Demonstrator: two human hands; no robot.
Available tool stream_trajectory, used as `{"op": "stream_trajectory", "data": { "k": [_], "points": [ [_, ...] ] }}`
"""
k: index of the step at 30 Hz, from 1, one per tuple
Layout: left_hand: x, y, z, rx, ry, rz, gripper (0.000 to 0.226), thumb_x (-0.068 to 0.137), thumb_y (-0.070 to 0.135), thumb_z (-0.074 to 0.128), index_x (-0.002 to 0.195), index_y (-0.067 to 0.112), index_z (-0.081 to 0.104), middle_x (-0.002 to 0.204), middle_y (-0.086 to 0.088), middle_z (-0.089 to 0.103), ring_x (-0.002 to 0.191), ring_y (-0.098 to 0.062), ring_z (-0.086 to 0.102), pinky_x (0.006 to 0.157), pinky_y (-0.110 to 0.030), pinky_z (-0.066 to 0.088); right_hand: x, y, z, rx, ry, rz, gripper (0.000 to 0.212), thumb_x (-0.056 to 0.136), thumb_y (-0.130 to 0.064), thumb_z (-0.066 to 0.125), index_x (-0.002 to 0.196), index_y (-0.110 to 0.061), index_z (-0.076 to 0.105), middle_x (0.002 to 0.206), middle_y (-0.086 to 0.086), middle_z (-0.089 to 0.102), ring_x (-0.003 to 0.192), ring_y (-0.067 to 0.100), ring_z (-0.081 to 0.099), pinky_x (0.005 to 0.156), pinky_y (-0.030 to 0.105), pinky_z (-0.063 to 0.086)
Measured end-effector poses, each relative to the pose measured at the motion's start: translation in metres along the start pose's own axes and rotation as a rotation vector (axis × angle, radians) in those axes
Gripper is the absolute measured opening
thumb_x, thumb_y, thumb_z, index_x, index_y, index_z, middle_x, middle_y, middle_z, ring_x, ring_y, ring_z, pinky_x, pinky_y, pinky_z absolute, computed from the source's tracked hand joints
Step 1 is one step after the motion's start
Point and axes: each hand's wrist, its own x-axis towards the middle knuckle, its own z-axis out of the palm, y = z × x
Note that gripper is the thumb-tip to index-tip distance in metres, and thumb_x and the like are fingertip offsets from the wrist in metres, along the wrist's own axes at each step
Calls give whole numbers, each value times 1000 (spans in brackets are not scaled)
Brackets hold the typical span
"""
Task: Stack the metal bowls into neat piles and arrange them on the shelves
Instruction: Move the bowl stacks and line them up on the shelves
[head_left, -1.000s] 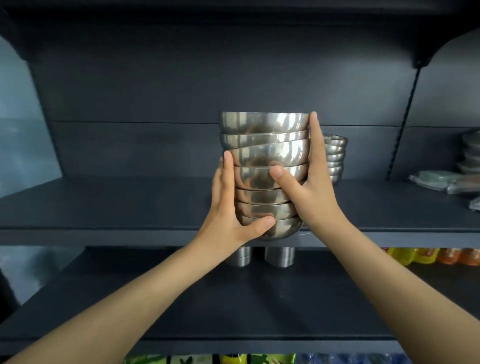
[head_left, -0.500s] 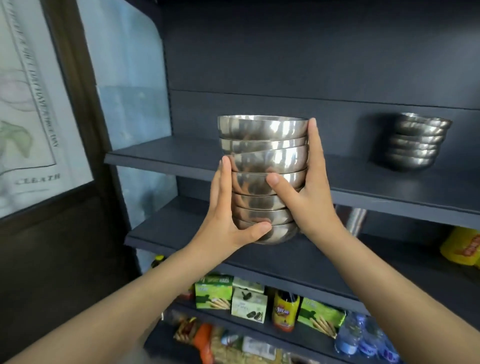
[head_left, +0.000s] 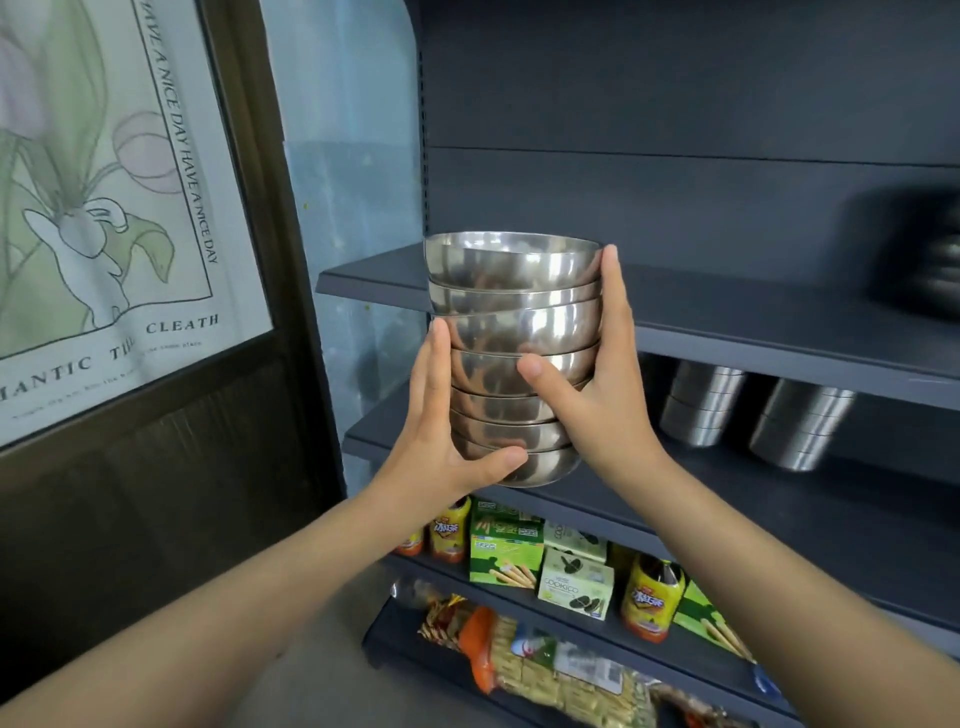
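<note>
Here's the stack of metal bowls (head_left: 511, 358), seven or so nested together, up in the air and resting on nothing, in front of the left end of the shelving. The left hand (head_left: 441, 441) has its fingers straight up the left side with the thumb hooked across the bottom bowl. The right hand (head_left: 597, 410) mirrors it, fingers running up the right side to the top rim and thumb pressed on the front of a middle bowl. Both hands are clamped on the stack, carrying it between them.

It's not a tidy column (the bowls near the top sit a little crooked), so I'd say it wants squaring up once it lands.

Behind it the upper shelf (head_left: 753, 312) has bare space at this left end. The base of the stack hangs level with the front of the middle shelf (head_left: 831, 519). Far right on the upper shelf there's a second pile of bowls (head_left: 935, 270), blurred but apparently already placed. Steel canisters (head_left: 701, 410) stand on the middle shelf. Below that are snack boxes (head_left: 506, 551) and drink bottles (head_left: 652, 597), and a poster (head_left: 104, 208) hangs to the left.

My read on progress: the stacking is largely done and one pile is shelved, while this one has yet to be set down and straightened.
</note>
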Motion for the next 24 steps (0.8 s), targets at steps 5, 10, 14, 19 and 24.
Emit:
{"op": "stream_trajectory", "data": {
  "k": [5, 10, 14, 19, 24],
  "points": [
    [20, -57, -31, -18, -31, -2, 105, 64, 68, 67, 124, 71, -20, 157, -1, -8, 147, -18, 3, 116, -53, 20, 18, 34, 52, -13, 47, 11, 96, 69, -66, 65, 140, -47, 3, 142, -29, 17, 142, 5, 21, 116, 35, 26],
    [26, -121, -41, -50, -52, 5, 106, 61, 71, 66, 124, 71, -20, 157, -6, -7, 146, -21, 6, 115, -54, 21, 19, 78, 94, -51, 85, 27, 93, 69, -72, 59, 139, -48, 3, 143, -30, 15, 142, 1, 20, 115, 27, 25],
    [16, -175, -33, 30, -42, 32, 102, 62, 78, 57, 123, 69, -24, 156, -10, -7, 146, -25, 2, 117, -51, 18, 4, 123, 120, -98, 95, 26, 91, 70, -73, 57, 139, -48, 2, 143, -29, 14, 142, 3, 19, 115, 26, 24],
    [9, -243, -11, 26, -26, 55, 99, 65, 79, 52, 127, 66, -24, 152, -6, -9, 145, -31, 1, 115, -39, 14, -12, 187, 143, -103, 85, 73, 91, 69, -74, 58, 138, -51, 3, 147, -18, 17, 144, 12, 21, 117, 36, 26],
    [21, -302, 14, -31, -101, 16, 103, 60, 78, 56, 122, 69, -26, 154, -5, -12, 146, -22, -3, 117, -38, 13, -17, 253, 150, -114, 113, 95, 92, 67, -75, 59, 137, -53, 4, 146, -18, 18, 143, 10, 21, 117, 38, 27]
  ]
}}
